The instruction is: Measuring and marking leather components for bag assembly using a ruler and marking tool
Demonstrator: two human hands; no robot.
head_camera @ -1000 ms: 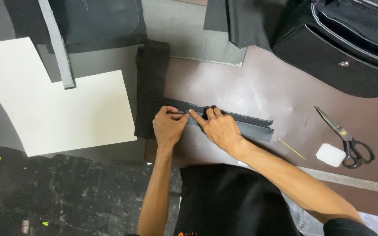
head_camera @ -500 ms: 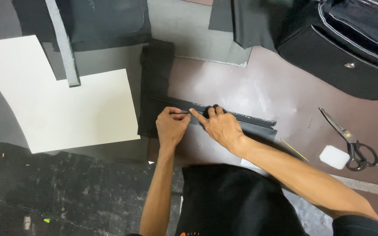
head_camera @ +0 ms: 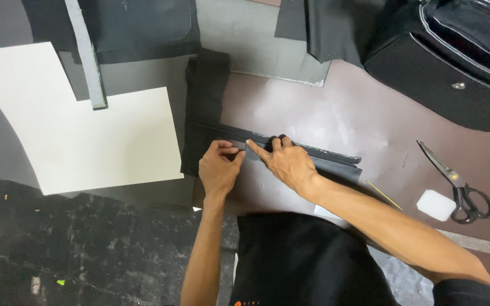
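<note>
A brown bench [head_camera: 336, 119] carries a black bag [head_camera: 443, 62] at its far right corner and a big white sheet [head_camera: 86, 141] at the left. A long dark strip [head_camera: 324, 156] lies mid-bench near the front edge. The right hand [head_camera: 287, 161] presses flat on it, forefinger extended; the left hand [head_camera: 219, 170] pinches its edge. Scissors [head_camera: 460, 187] and a white block [head_camera: 435, 205] lie right, well apart.

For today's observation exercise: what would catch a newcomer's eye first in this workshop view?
First, the two hands meeting at the centre: the left hand and right hand press on a long dark strip on the brown table. Then the large white sheet at left, and the scissors at right.
</note>
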